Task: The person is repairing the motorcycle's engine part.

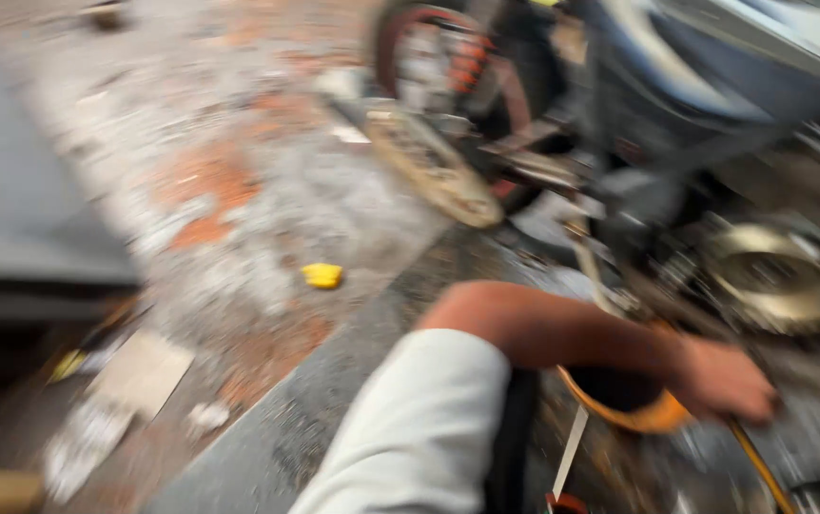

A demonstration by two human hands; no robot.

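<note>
Reader: Yellow-handled tool (757,462), is that what the hand is on?

Describer: It seems so. One hand (726,381) reaches out from a white sleeve (419,428) at the lower right, its fingers curled down over the top end of a thin yellow shaft that runs toward the bottom edge. The view is heavily blurred, so I cannot tell which hand it is or how firmly it grips.

Reader: Where does that sit in the scene?

Describer: Low on the right, just beside an orange-rimmed bowl (624,405) with a dark inside, which lies under the wrist. Above the hand is a round brassy metal part (776,276) of a motorcycle (638,105) that stands on a gritty floor.

Reader: What else is around?

Describer: The motorcycle's wheel (453,86), with a red rim, shows at the top centre, and a toothed disc (429,167) lies just below it. A small yellow object (322,275) rests on the concrete floor (239,190), well apart from the hand. Pieces of cardboard (139,371) lie at the lower left. No second hand shows.
</note>
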